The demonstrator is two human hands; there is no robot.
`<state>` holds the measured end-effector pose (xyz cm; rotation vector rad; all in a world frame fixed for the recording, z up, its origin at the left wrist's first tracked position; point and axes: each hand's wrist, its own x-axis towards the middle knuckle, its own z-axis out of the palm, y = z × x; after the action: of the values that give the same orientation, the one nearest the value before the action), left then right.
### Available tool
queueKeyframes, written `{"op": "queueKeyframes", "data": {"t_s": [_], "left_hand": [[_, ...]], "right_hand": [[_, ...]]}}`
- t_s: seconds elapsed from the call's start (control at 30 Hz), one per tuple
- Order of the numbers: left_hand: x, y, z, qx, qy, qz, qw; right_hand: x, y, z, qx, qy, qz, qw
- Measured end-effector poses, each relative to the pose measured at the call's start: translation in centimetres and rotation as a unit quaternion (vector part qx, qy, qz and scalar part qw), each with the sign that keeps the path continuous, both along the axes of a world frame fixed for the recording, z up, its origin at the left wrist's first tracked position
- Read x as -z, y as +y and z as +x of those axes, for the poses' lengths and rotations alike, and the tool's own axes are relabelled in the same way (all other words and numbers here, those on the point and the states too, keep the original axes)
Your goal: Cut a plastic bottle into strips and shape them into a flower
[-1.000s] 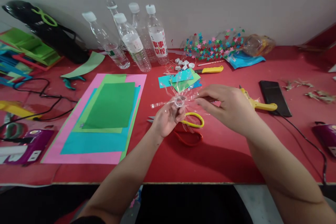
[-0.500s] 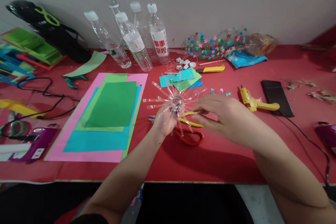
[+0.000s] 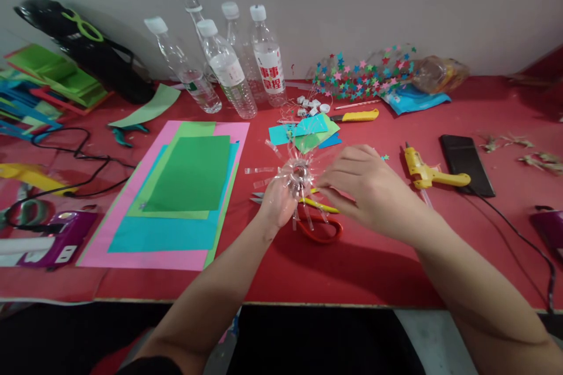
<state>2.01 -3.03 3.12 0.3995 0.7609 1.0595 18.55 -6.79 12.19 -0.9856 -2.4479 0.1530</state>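
Observation:
In my left hand (image 3: 279,202) is a clear plastic bottle top (image 3: 301,172), cut into thin strips that spread out all round its neck ring. The fingers are closed around the neck from below. My right hand (image 3: 358,187) is at the right side of it, thumb and fingertips pinched together on the strips there; the exact strip is hard to make out. Beneath both hands lie scissors (image 3: 320,233) with red and yellow handles, their blade tips showing left of my left wrist.
Stacked coloured paper (image 3: 187,173) lies to the left. Clear bottles (image 3: 231,79) stand against the wall, beside a star-covered bottle (image 3: 365,76). A yellow cutter (image 3: 358,116) and paper scraps (image 3: 308,129) lie behind my hands. A yellow glue gun (image 3: 424,173) and a phone (image 3: 467,164) are rightward.
My right hand has moved slightly up and left, nearer the bottle's neck, and now covers most of the loose stars. The cut bottle has shifted a little in my left hand.

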Motion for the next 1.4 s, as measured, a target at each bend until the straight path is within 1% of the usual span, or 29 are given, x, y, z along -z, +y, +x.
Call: {"op": "queueKeyframes", "data": {"t_s": [0.1,0.27,0.4,0.5,0.6,0.7,0.83,0.93,1.07,1.17,1.4], "left_hand": [[-0.1,0.0,0.0,-0.002,-0.01,0.026,1.0],[0.5,-0.1,-0.1,-0.008,0.006,0.013,1.0],[1.1,0.0,-0.2,-0.013,0.006,0.008,1.0],[1.4,0.0,-0.2,-0.014,0.0,0.01,1.0],[1.2,0.0,-0.2,-0.007,-0.008,0.019,1.0],[0.8,-0.1,-0.1,-0.005,-0.008,0.027,1.0],[0.4,-0.3,-0.1,-0.011,-0.022,0.028,0.999],[0.4,-0.5,-0.2,0.004,-0.046,0.039,0.998],[0.6,-0.6,-0.2,0.02,-0.047,0.036,0.998],[0.4,-0.7,-0.1,0.02,-0.039,0.031,0.999],[-0.1,-0.9,0.3,0.016,-0.01,-0.002,1.0]], "right_hand": [[-0.1,-0.1,0.0,0.01,-0.01,-0.015,1.0],[-0.4,-0.3,0.3,0.01,0.01,-0.028,1.0],[-0.3,-0.5,0.1,0.016,0.008,-0.014,1.0],[0.0,-0.5,-0.3,0.01,-0.012,0.011,1.0],[0.6,-0.4,-0.7,0.002,-0.034,0.047,0.998],[1.7,0.0,-1.2,0.019,-0.048,0.078,0.996],[3.1,0.5,-1.8,0.055,-0.049,0.087,0.993],[3.9,0.8,-2.1,0.08,-0.03,0.09,0.992],[4.2,0.9,-2.2,0.101,0.0,0.071,0.992],[4.3,0.8,-2.3,0.108,0.001,0.051,0.993],[4.1,0.8,-2.5,0.127,-0.009,0.042,0.991]]}}
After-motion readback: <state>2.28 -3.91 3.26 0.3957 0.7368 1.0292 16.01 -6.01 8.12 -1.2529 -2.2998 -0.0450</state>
